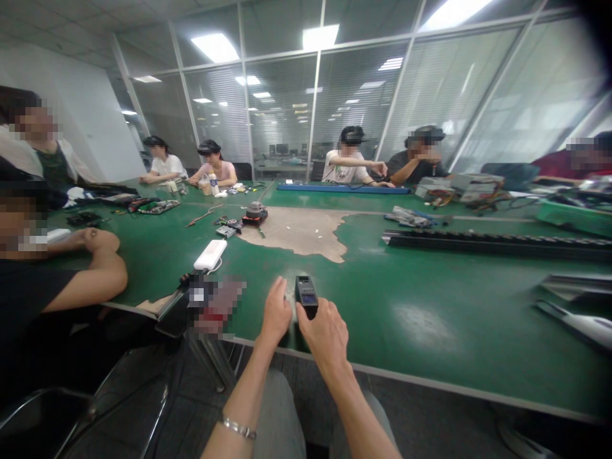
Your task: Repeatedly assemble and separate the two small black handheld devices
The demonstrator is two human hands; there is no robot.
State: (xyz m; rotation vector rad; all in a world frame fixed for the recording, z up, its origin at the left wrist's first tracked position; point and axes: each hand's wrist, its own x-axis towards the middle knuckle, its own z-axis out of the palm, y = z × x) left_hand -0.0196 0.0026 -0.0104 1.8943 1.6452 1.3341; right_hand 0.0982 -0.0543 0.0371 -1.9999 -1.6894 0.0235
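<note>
Right hand (326, 331) clamps the near end of a small, boxy black device (306, 292), thumb along one side and fingers around the other, just in from the front edge of a green tabletop (373, 287). The grip covers the device's lower end and far side, and any markings on its dark display (310, 298) are too small to read. Left hand (276, 311), fingers extended and clamped on nothing, lies just beside the device; whether it touches the casing cannot be told. A linked metal bracelet (238, 428) circles the left wrist.

Beyond, the smooth green covering gives way to a ragged-edged tan patch (306, 233). A rounded white plastic box (210, 255) with a looped cable sits to the left, near a pixelated red item (213, 317) whose outline is lost. At right, a long black rail (497, 245) with a notched top and a green plastic basket (574, 218) are cut off by the frame. Across the table, seated co-workers (351, 159) with blurred faces sit before a glass partition (282, 115).
</note>
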